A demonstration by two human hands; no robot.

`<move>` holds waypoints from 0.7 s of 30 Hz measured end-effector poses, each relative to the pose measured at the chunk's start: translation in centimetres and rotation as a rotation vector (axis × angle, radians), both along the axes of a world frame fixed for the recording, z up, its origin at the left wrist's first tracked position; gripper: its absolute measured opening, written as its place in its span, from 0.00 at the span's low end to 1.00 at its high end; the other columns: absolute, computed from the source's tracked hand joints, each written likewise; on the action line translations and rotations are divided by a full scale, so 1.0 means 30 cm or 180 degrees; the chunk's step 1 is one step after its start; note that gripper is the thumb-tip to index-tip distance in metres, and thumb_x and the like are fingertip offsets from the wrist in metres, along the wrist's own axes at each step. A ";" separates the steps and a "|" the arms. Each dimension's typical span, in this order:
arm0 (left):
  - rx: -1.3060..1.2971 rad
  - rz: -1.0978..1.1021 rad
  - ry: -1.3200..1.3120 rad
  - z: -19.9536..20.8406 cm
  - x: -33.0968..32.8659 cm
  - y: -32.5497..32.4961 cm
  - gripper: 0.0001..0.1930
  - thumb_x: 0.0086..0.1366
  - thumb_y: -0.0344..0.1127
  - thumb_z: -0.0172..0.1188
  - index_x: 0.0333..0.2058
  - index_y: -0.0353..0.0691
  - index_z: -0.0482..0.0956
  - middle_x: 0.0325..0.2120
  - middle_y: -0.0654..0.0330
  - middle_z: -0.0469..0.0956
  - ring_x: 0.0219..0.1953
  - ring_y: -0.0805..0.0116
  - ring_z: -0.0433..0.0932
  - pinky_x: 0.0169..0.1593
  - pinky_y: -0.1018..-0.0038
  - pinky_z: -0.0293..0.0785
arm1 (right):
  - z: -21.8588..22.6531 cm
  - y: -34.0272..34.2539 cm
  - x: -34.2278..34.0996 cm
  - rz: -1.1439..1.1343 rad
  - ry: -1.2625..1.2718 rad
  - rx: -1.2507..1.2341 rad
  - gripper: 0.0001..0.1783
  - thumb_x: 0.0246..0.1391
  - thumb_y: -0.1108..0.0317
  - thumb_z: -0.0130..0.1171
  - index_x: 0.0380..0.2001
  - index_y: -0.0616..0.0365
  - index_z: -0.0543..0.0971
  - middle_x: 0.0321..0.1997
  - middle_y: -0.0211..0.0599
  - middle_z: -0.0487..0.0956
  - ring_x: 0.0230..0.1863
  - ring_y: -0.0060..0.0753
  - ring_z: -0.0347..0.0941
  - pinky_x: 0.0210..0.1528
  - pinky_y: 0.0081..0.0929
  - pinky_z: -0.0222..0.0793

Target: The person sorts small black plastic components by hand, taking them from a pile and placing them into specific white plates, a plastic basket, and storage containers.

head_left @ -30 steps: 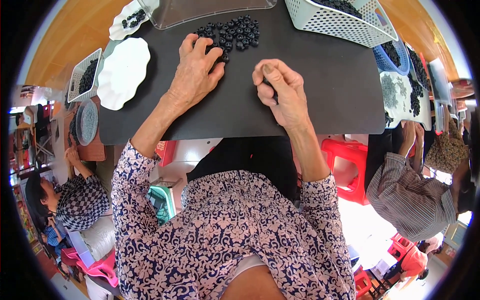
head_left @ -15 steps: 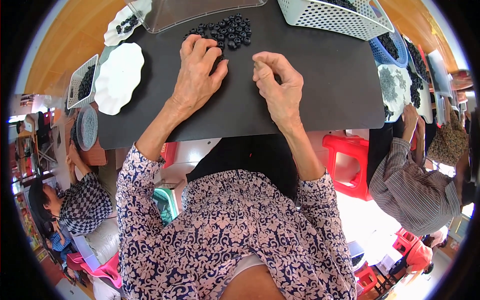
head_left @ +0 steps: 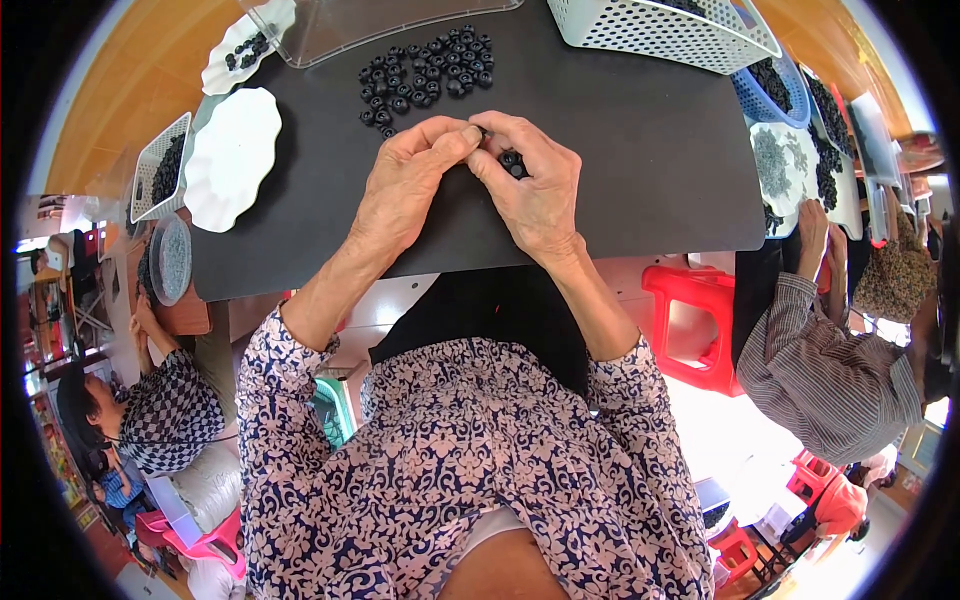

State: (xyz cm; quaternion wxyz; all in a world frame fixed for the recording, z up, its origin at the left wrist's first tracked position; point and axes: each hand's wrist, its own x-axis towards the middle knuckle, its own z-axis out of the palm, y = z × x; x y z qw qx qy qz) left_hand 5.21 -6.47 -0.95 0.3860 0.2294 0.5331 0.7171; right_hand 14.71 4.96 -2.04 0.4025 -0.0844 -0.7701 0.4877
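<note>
My two hands meet fingertip to fingertip above the dark tabletop (head_left: 640,190). My left hand (head_left: 405,185) is closed in a pinch, thumb against forefinger; a sliver of something dark shows at its tips, too hidden to make out. My right hand (head_left: 535,190) is curled, its thumb and forefinger at the same spot. A small round black part (head_left: 512,163) with a hollow centre sits inside its curled fingers. Just beyond my hands lies a loose spread of several similar round black parts (head_left: 425,75), the nearest ones close to my left knuckles.
White scalloped dishes (head_left: 235,160) and a white basket (head_left: 160,170) of black pieces stand at the left. A clear plastic tray (head_left: 390,30) is at the far edge, a white perforated basket (head_left: 660,40) at far right. Co-workers sit on both sides; a red stool (head_left: 695,330) is at right.
My left hand has drawn back from the black parts, toward me and to the right, and met my right hand. The right hand has shifted slightly left. The parts now show more fully.
</note>
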 end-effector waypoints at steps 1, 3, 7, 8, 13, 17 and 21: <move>-0.0084 -0.0054 0.0074 -0.002 -0.002 -0.002 0.11 0.67 0.36 0.55 0.40 0.35 0.78 0.35 0.65 0.77 0.41 0.77 0.72 0.51 0.78 0.66 | 0.001 -0.001 0.001 0.0008 0.0051 0.0026 0.16 0.43 0.80 0.65 0.39 0.60 0.78 0.28 0.37 0.77 0.26 0.27 0.73 0.31 0.23 0.70; -0.0239 0.0089 0.0497 0.008 -0.003 0.003 0.13 0.68 0.38 0.53 0.42 0.34 0.77 0.36 0.63 0.78 0.42 0.75 0.72 0.51 0.77 0.66 | 0.016 0.001 0.010 -0.0046 -0.0134 0.0087 0.15 0.43 0.80 0.65 0.39 0.61 0.79 0.29 0.34 0.77 0.28 0.24 0.72 0.32 0.21 0.70; 0.0037 0.0115 0.1152 0.043 -0.002 0.049 0.19 0.71 0.44 0.45 0.48 0.34 0.73 0.41 0.58 0.78 0.45 0.71 0.73 0.51 0.75 0.67 | 0.033 0.003 0.017 -0.0044 -0.0388 0.0036 0.17 0.43 0.81 0.64 0.40 0.61 0.80 0.33 0.33 0.80 0.31 0.22 0.73 0.36 0.20 0.71; 0.0033 0.0123 0.1148 0.046 -0.003 0.065 0.19 0.71 0.44 0.45 0.48 0.34 0.73 0.41 0.58 0.78 0.45 0.71 0.73 0.51 0.75 0.67 | 0.031 0.003 0.014 -0.0036 -0.0392 0.0035 0.17 0.43 0.81 0.64 0.40 0.61 0.80 0.33 0.33 0.80 0.31 0.22 0.73 0.36 0.20 0.71; 0.0115 -0.0254 0.0903 0.045 0.002 0.102 0.22 0.73 0.44 0.38 0.54 0.33 0.68 0.49 0.52 0.76 0.49 0.70 0.71 0.53 0.73 0.64 | 0.023 0.004 0.002 -0.0008 -0.0047 -0.0324 0.15 0.43 0.82 0.63 0.38 0.61 0.80 0.34 0.38 0.79 0.33 0.30 0.76 0.36 0.24 0.72; 0.0250 -0.0126 0.0808 0.046 0.031 0.114 0.22 0.73 0.44 0.37 0.55 0.33 0.67 0.49 0.52 0.76 0.50 0.69 0.71 0.55 0.73 0.63 | 0.038 0.007 0.013 0.0002 -0.0165 -0.0338 0.18 0.44 0.83 0.62 0.42 0.62 0.80 0.38 0.34 0.80 0.37 0.25 0.75 0.42 0.22 0.71; 0.0329 0.0182 0.0921 0.043 0.052 0.128 0.24 0.71 0.48 0.39 0.52 0.33 0.70 0.44 0.57 0.79 0.47 0.70 0.73 0.54 0.74 0.66 | 0.042 0.006 0.017 -0.0073 -0.0049 -0.0208 0.17 0.44 0.83 0.62 0.41 0.63 0.80 0.38 0.35 0.80 0.38 0.26 0.75 0.42 0.22 0.70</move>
